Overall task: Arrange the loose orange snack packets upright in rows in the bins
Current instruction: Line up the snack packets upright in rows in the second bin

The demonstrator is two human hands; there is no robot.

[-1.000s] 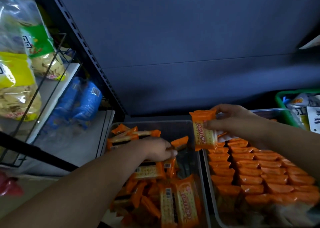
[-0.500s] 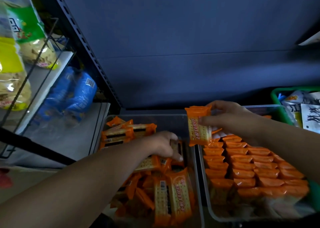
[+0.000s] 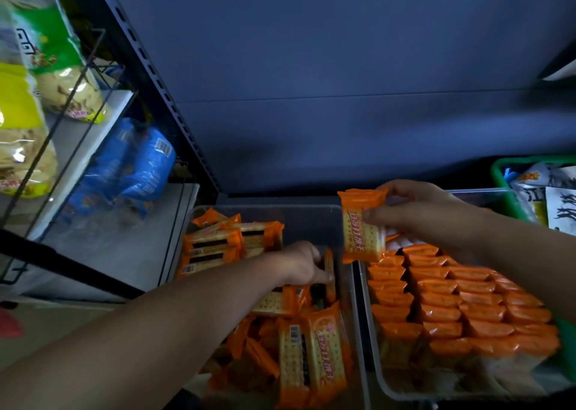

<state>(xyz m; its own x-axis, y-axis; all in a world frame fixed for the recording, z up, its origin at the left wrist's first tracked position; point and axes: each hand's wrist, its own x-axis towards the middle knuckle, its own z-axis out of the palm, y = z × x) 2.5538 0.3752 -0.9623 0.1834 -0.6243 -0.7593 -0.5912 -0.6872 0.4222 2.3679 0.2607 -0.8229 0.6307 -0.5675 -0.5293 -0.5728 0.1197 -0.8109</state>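
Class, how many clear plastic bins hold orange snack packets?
2: the left clear plastic bin holds jumbled orange packets; the right clear plastic bin holds neat rows. Others may be out of frame.

Shelf [image 3: 199, 398] holds 2 clear bins [image 3: 311, 219].

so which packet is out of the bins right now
The packet pinched in the right hand, held upright over the gap between the bins. Every other one is down in the left bin or in rows in the right bin.
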